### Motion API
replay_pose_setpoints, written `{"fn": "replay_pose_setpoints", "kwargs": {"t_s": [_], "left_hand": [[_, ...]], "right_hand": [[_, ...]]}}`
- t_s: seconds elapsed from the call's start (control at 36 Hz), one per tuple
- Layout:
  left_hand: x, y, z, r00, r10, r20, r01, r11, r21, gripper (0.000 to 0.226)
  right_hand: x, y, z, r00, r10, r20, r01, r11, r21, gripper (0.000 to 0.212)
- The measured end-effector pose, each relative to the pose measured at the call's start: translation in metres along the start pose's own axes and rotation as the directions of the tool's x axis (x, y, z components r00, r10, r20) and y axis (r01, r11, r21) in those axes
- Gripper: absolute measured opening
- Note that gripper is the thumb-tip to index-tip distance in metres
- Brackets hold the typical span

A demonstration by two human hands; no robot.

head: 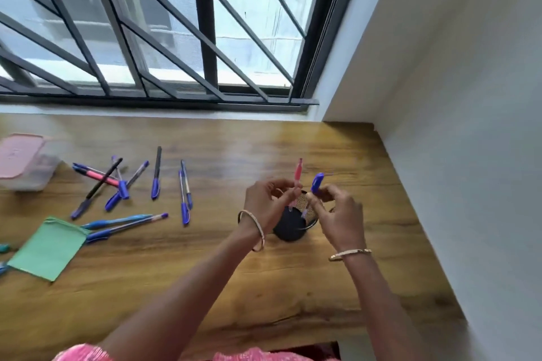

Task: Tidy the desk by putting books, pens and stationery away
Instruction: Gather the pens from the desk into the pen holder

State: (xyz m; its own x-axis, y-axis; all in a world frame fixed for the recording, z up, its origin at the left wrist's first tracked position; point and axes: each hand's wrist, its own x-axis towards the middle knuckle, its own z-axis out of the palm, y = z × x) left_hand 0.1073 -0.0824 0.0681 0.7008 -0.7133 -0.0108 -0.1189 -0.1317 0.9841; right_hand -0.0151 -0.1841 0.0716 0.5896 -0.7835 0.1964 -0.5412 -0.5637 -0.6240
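A black mesh pen holder (289, 227) stands on the wooden desk (223, 272), partly hidden behind both hands. My left hand (265, 205) grips a pink pen (297, 176), upright, its tip down in the holder's mouth. My right hand (340, 218) holds a blue pen (316, 183), cap up, its tip also over the holder. Several blue and black pens (126, 184) lie scattered on the desk to the left, one pink among them.
A green cloth pouch (48, 248) lies at the left front. A clear box with a pink lid (22, 160) sits at the far left. A barred window (152, 29) runs behind the desk, and a white wall (469, 155) bounds its right side.
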Motion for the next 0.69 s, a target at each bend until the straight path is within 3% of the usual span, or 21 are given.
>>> {"fn": "replay_pose_setpoints", "kwargs": {"t_s": [0.11, 0.22, 0.33, 0.47, 0.61, 0.69], "left_hand": [[0.0, -0.014, 0.007, 0.992, 0.123, -0.022, -0.112, 0.951, 0.288, 0.003], [0.002, -0.015, 0.01, 0.981, 0.183, -0.061, -0.125, 0.843, 0.523, 0.01], [0.002, -0.014, 0.009, 0.992, 0.114, 0.052, -0.12, 0.738, 0.664, 0.025], [0.0, -0.014, 0.006, 0.995, 0.097, 0.003, -0.078, 0.786, 0.614, 0.028], [-0.01, -0.014, -0.016, 0.977, 0.118, -0.176, -0.024, 0.886, 0.463, 0.025], [-0.017, -0.028, -0.051, 0.944, 0.044, -0.328, 0.11, 0.892, 0.438, 0.018]], "right_hand": [[0.005, 0.008, 0.01, 1.0, -0.005, -0.006, 0.005, 0.995, -0.096, 0.019], [0.006, 0.013, 0.015, 0.998, 0.0, 0.07, 0.013, 0.981, -0.193, 0.022], [0.007, 0.016, 0.015, 0.987, 0.016, 0.163, 0.026, 0.968, -0.248, 0.023], [0.009, 0.015, 0.011, 0.987, 0.014, 0.162, 0.018, 0.98, -0.197, 0.024], [0.009, -0.003, -0.003, 0.997, -0.07, -0.034, 0.065, 0.989, -0.134, 0.018], [0.006, -0.033, 0.004, 0.979, -0.172, -0.11, 0.169, 0.985, -0.038, 0.01]]}}
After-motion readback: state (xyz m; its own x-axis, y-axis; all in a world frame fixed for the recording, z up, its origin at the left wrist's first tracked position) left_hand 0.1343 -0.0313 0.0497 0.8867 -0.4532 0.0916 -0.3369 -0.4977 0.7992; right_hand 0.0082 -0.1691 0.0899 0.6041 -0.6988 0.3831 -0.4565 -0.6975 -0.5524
